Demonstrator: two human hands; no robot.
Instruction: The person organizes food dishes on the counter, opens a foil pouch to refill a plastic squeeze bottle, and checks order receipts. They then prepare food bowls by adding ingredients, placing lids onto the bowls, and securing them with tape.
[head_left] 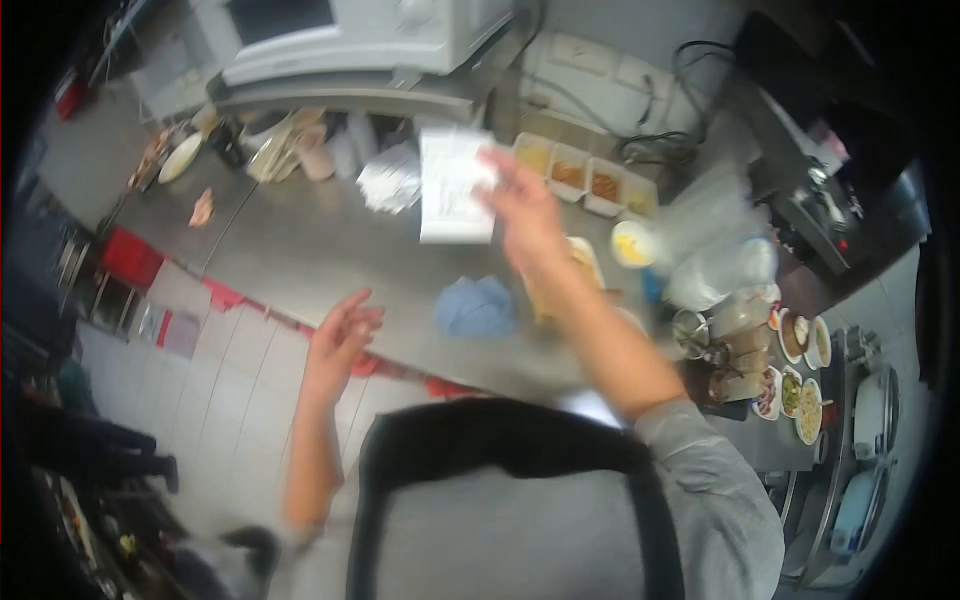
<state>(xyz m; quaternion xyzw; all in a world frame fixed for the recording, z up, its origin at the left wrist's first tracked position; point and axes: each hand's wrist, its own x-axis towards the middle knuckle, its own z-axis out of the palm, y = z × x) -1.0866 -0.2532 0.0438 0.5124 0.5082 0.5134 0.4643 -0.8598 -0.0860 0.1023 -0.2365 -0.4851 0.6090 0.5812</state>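
My right hand (527,205) is closed on the right edge of a white paper slip (455,190). Faint print shows on the slip, too blurred to read. My left hand (345,335) hangs near the front edge of the steel counter (330,250), fingers apart and holding nothing. On the counter between my two arms lies a crumpled blue cloth (475,308). Behind the slip is a crumpled silvery-white bundle (392,182). Partly hidden by my right forearm is a dish with yellowish food (583,262).
A white microwave (350,40) stands on a shelf at the back. Several containers of food (605,188) line the rear right, near a small bowl with yellow contents (632,244) and clear plastic bags (720,270). Filled bowls (808,410) sit at far right. Cables (690,130) hang on the wall.
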